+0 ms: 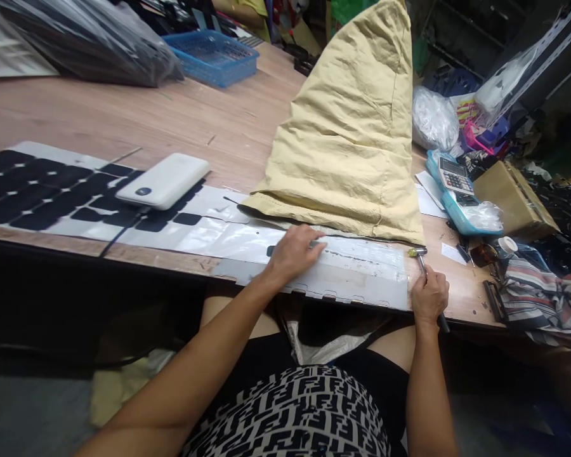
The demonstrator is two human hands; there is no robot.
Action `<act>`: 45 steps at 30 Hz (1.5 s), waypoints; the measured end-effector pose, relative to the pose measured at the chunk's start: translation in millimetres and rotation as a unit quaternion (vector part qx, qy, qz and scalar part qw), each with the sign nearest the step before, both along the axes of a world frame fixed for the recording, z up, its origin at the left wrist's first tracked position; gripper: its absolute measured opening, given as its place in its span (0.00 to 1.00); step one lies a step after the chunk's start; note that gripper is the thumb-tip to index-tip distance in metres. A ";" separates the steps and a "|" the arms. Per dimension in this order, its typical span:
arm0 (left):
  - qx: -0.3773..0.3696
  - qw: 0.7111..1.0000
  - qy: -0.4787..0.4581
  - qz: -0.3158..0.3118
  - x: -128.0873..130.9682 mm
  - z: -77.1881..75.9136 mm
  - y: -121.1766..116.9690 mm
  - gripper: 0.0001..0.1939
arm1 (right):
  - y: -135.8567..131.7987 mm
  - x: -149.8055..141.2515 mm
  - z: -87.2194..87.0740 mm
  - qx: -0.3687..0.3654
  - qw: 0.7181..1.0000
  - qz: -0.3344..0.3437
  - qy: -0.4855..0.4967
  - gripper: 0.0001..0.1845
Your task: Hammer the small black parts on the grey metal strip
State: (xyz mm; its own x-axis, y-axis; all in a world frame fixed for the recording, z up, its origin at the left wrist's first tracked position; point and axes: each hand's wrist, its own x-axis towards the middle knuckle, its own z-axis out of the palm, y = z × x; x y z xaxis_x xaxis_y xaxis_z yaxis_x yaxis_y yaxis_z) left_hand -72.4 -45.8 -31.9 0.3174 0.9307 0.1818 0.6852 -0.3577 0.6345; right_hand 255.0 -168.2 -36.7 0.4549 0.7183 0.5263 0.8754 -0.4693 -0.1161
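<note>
My right hand point(429, 297) is wrapped round the handle of a small hammer point(422, 265). Its yellowish-tipped head lies up at the right end of a white sheet point(375, 252), beside the corner of a large tan cloth point(342, 158). On the same sheet rests my left hand point(295, 254), close to the cloth's lower edge. Its thumb and fingers are bent together in a pinch, and whatever is between them is too small to make out. A row of small dark marks runs along the sheet to the right of these fingers. A pale plate point(361, 289) with notches lines the table edge.
A white power bank point(166, 181) with a cable sits on black-patterned sheeting point(42, 184) at left. A blue basket point(214, 57) and dark plastic-wrapped bundle point(99, 44) are at the back. To the right are a calculator point(455, 174), a cardboard box point(514, 197) and striped cloth point(547, 298).
</note>
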 end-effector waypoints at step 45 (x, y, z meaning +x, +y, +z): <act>-0.039 0.996 -0.016 -0.080 10.0 -1.4 0.1 0.08 | 0.2 -3.7 2.0 0.002 1.000 -0.007 0.005 0.20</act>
